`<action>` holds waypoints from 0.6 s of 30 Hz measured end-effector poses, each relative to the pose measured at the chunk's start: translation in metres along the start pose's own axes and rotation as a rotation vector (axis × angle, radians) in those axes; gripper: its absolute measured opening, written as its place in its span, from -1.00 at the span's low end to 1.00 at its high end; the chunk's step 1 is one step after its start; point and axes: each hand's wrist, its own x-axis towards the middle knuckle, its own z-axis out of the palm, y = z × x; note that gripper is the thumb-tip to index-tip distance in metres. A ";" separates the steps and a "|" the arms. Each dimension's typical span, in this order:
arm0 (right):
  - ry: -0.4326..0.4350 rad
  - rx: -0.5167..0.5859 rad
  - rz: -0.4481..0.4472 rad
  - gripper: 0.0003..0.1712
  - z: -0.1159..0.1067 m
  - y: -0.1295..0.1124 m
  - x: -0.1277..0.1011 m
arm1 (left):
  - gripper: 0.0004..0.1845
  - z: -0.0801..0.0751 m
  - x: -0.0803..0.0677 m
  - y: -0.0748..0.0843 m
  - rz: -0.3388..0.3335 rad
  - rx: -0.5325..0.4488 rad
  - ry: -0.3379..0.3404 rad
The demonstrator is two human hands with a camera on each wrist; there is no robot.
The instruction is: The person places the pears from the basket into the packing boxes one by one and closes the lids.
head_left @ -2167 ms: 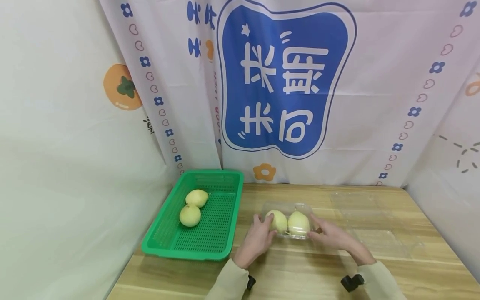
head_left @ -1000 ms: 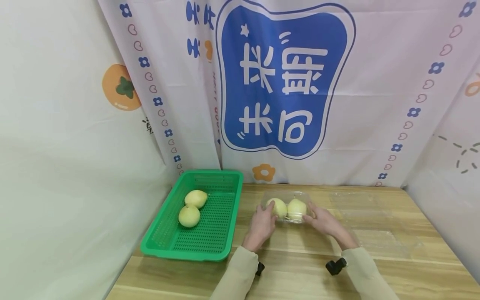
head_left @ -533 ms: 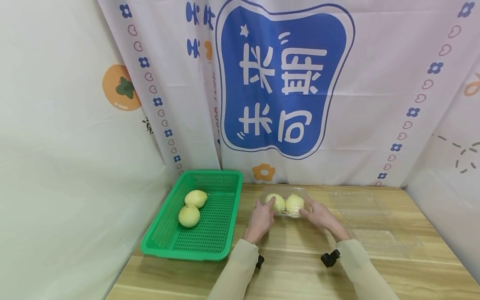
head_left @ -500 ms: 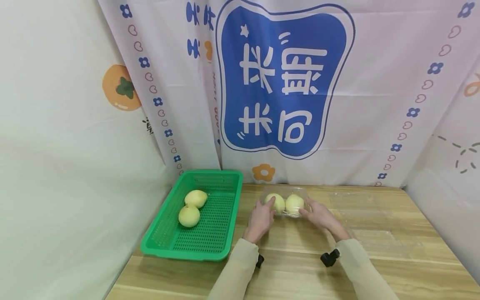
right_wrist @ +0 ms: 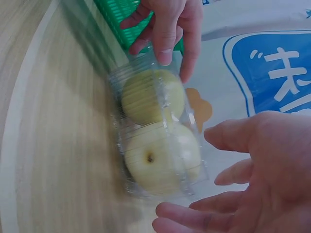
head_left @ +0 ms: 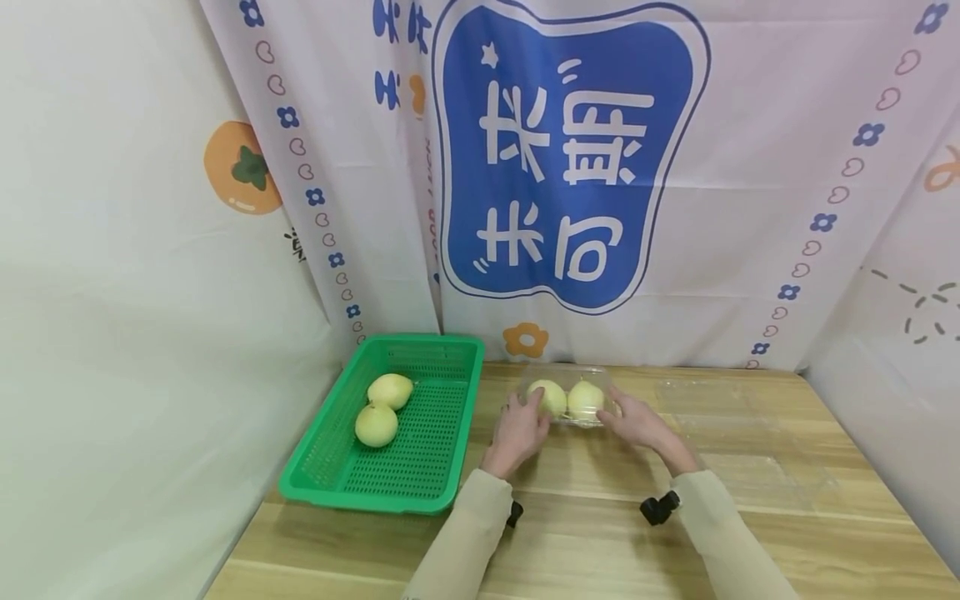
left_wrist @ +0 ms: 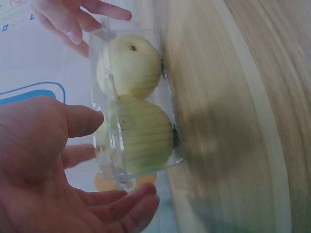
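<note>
A clear plastic clamshell box (head_left: 573, 421) with two pale yellow pears in it sits on the wooden table near the back cloth. At its left end is my left hand (head_left: 517, 427), thumb and fingers spread around the corner. My right hand (head_left: 637, 421) is at the opposite end; in the right wrist view its thumb and fingers are apart and stand just off the plastic. Through the lid show the left pear (left_wrist: 141, 136) and the right pear (left_wrist: 131, 60), lying side by side.
A green perforated basket (head_left: 442, 492) stands to the left with two more pears (head_left: 377, 425) inside. Other clear plastic boxes (head_left: 738, 471) lie at the right of the table (head_left: 577, 533). A printed cloth (head_left: 720, 275) hangs behind.
Both hands have slid the box with its pears away from the body, toward the back cloth and slightly left. The basket and its pears stay where they were.
</note>
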 end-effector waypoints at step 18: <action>-0.010 -0.029 -0.090 -0.28 -0.031 -0.011 -0.051 | -0.72 -0.004 -0.027 0.027 0.090 0.133 0.204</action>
